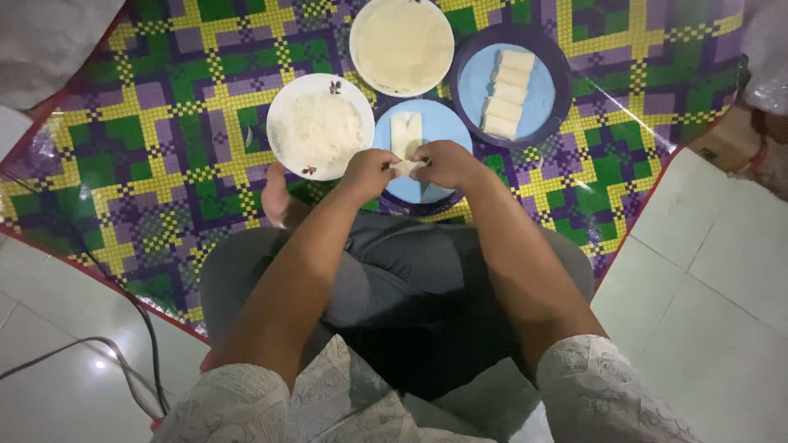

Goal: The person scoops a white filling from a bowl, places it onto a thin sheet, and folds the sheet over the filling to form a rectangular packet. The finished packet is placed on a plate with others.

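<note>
My left hand (367,172) and my right hand (447,163) meet over a light blue plate (447,123) and pinch the near end of a pale wrapper sheet (406,135) that lies on it, folded lengthwise. A small bit of the wrapper (408,167) shows between my fingertips. Left of the blue plate stands a white bowl of shredded white filling (318,127). Beyond it is a white plate with a stack of flat wrappers (401,45). Several finished white rolls (506,93) lie side by side on a dark-rimmed blue plate (476,82).
Everything stands on a purple, green and yellow checked mat (164,148) spread on white floor tiles (706,271). I sit cross-legged, my bare foot (277,201) by the bowl. A cable (123,361) runs over the floor at the left. A cardboard box (726,139) is at the right edge.
</note>
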